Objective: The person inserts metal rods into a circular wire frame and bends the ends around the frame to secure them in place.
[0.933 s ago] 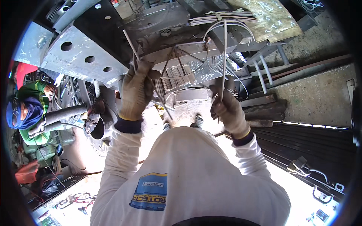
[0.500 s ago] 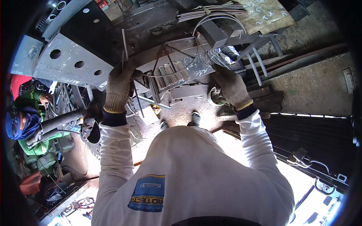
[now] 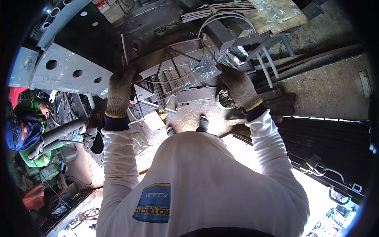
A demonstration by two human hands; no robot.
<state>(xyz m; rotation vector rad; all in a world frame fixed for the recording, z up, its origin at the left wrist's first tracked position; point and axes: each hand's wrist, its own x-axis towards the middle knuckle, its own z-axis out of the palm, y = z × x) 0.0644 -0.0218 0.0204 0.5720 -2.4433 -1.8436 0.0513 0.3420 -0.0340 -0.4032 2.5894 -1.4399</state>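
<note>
A frame of thin bent metal rods, with a curved bar and several straight struts, spans the space between my gloved hands. My left hand is closed around its left end, where a straight rod sticks up past the fingers. My right hand is closed at the other side, fingers pressed together near a thin rod of the frame; its exact grip is partly hidden by the glove. Behind the frame, bundled thin rods lie against a grey steel beam.
A thick plate with round holes stands at the left. A co-worker in a blue head covering is beside a pipe. Thin rods and a chalk-marked board lie at the back. A container stands below my right hand.
Both hands and the rod frame have shifted slightly left in the picture, and the surroundings have shifted a little too. The grip of each hand looks the same.
</note>
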